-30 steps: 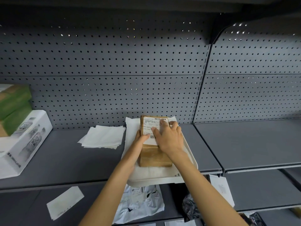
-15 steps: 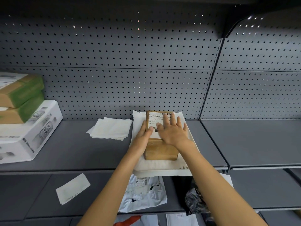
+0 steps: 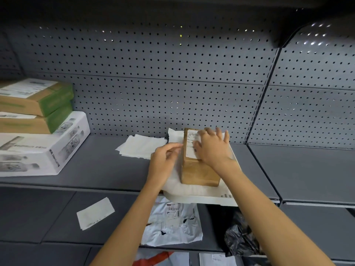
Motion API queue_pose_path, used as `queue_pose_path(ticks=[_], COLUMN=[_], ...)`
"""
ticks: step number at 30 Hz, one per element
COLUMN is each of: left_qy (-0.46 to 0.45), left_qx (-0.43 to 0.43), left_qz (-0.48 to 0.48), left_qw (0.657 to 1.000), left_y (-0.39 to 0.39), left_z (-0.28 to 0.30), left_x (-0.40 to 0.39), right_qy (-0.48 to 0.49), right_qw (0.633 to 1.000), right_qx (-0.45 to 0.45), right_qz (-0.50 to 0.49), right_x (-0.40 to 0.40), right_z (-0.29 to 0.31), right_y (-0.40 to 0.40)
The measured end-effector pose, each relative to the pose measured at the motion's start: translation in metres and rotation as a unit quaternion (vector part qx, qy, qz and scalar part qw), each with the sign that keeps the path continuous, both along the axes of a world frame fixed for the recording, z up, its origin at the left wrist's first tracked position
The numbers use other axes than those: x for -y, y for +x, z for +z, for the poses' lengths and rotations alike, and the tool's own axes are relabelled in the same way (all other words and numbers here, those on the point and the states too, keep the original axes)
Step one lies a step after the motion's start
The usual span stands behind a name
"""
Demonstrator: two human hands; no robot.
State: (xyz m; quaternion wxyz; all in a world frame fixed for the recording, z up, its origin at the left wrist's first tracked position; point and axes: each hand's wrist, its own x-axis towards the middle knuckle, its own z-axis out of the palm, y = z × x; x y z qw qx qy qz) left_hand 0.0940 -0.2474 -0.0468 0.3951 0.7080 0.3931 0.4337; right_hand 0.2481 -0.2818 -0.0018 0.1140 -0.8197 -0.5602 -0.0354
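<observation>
On the grey shelf your brown box lies on a white mailer, its shipping label too blurred to read. Your right hand presses that label, fingers spread flat. Your left hand curls beside the box, grip unclear.

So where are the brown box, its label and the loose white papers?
brown box (image 3: 197, 169): head view, bare cardboard top.
label (image 3: 190, 144): head view, left half.
white papers (image 3: 138, 147): head view, top sheet's middle.
</observation>
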Motion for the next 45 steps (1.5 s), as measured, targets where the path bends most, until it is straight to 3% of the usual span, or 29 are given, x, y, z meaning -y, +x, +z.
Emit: queue_pose_path(ticks=[3, 7, 9, 22, 31, 35, 39, 45], left_qy=[0.039, 0.087, 0.109, 0.179, 0.215, 0.233, 0.156, -0.038], left_qx=[0.005, 0.018, 0.03, 0.035, 0.044, 0.061, 0.166, 0.186], left_qz=[0.033, 0.093, 0.124, 0.158, 0.139, 0.204, 0.212, 0.168], left_qw=[0.999, 0.992, 0.986, 0.97, 0.966, 0.949, 0.95, 0.967], left_y=[-0.024, -0.061, -0.083, -0.26, -0.355, -0.385, -0.403, -0.419], left_z=[0.006, 0.017, 0.022, 0.065, 0.077, 0.079, 0.071, 0.051], left_x=[-0.007, -0.018, -0.025, -0.102, -0.158, -0.179, -0.201, -0.249], right_qy=[0.1, 0.214, 0.22, 0.223, 0.297, 0.291, 0.183, 0.145], right_qw=[0.992, 0.955, 0.942, 0.919, 0.863, 0.834, 0.829, 0.825], right_qx=[-0.031, -0.165, -0.212, -0.249, -0.335, -0.412, -0.487, -0.517], right_qz=[0.067, 0.124, 0.135, 0.209, 0.235, 0.224, 0.203, 0.176], right_x=[-0.011, -0.024, -0.03, -0.109, -0.159, -0.172, -0.188, -0.224], right_z=[0.012, 0.02, 0.023, 0.046, 0.048, 0.051, 0.041, 0.021], right_y=[-0.026, -0.068, -0.091, -0.278, -0.363, -0.388, -0.402, -0.419])
